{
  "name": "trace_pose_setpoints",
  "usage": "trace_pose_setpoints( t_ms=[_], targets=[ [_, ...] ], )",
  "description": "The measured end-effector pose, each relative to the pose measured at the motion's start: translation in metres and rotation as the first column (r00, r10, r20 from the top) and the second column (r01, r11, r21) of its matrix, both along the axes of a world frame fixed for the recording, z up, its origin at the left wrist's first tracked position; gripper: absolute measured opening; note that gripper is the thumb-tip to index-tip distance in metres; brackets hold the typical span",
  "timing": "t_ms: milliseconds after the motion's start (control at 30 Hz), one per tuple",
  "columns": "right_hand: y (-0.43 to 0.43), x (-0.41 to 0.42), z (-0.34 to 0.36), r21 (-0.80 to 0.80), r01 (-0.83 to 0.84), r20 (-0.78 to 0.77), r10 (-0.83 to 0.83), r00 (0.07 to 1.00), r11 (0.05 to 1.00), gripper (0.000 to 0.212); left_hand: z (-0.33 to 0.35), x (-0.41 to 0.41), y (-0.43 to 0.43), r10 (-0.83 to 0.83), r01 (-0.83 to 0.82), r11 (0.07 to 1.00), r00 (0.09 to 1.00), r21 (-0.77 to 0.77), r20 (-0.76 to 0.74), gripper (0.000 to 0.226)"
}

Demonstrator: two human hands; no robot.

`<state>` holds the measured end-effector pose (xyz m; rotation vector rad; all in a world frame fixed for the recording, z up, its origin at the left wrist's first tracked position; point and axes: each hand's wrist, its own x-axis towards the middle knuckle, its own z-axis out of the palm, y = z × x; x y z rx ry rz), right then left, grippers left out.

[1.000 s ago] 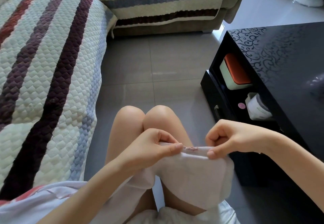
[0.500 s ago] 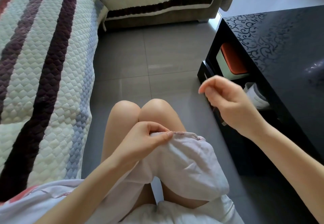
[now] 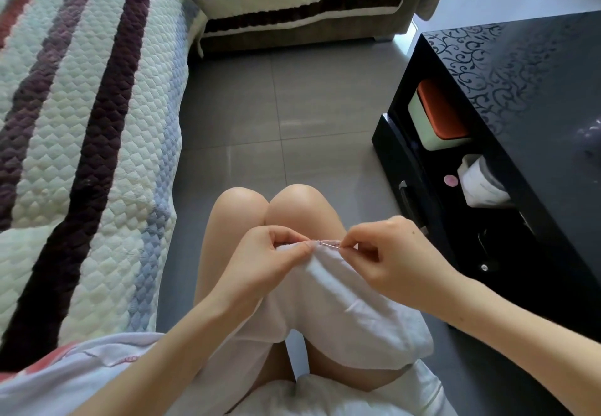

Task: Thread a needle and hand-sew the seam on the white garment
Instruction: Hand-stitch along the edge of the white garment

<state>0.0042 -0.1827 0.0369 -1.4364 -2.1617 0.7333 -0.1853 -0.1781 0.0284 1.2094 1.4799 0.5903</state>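
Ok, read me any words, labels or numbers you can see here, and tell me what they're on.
No text can be read.
On the white tub in the table's shelf, no label is legible; it is too blurred.
On the shirt, a faint red mark is too blurred to read.
On the black table top, there is a swirl pattern only, no letters.

Bright daylight; soft shadows; glare on black table (image 3: 536, 57); wide-angle edge bending.

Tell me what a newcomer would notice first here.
First, two hands meet at centre over the knees: the left hand pinches the edge of the white garment, and the right hand pinches a needle against it. Next, the striped quilted cover fills the left, with the glossy black table at right.
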Motion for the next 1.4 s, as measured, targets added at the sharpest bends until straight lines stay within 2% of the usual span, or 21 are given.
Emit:
trace_pose_setpoints(
  t_ms=[167, 667, 867, 967, 1100, 1400],
  targets=[
    [-0.003, -0.003, -0.003, 0.009, 0.040, -0.051, -0.040, 0.998, 0.999, 0.016, 0.000, 0.000, -0.001, 0.024, -0.025, 1.000, 0.999, 0.014, 0.030, 0.014],
    [-0.003, -0.003, 0.002, -0.035, 0.038, 0.001, -0.038, 0.999, 0.999, 0.019, 0.004, 0.000, -0.004, -0.038, 0.037, 0.994, 0.999, 0.103, 0.010, 0.010],
    [-0.006, -0.007, 0.002, 0.009, 0.027, 0.042, -0.028, 0.999, 1.000, 0.022, 0.007, 0.001, -0.007, -0.121, 0.119, 0.972, 0.993, 0.202, -0.002, 0.011],
    [-0.008, -0.010, 0.001, 0.007, 0.021, 0.036, -0.021, 0.999, 1.000, 0.020, 0.010, 0.003, -0.010, -0.149, 0.139, 0.970, 0.988, 0.199, 0.036, 0.009],
    [-0.010, -0.008, 0.004, -0.027, 0.035, -0.049, -0.037, 0.998, 0.999, 0.018, 0.012, 0.002, -0.011, -0.121, 0.109, 0.987, 0.988, 0.116, 0.097, 0.010],
    [-0.013, 0.003, 0.011, -0.234, 0.073, -0.263, -0.136, 0.955, 0.970, 0.017, 0.014, 0.003, -0.011, -0.090, 0.087, 0.995, 0.993, 0.047, 0.077, 0.012]
  ],
)
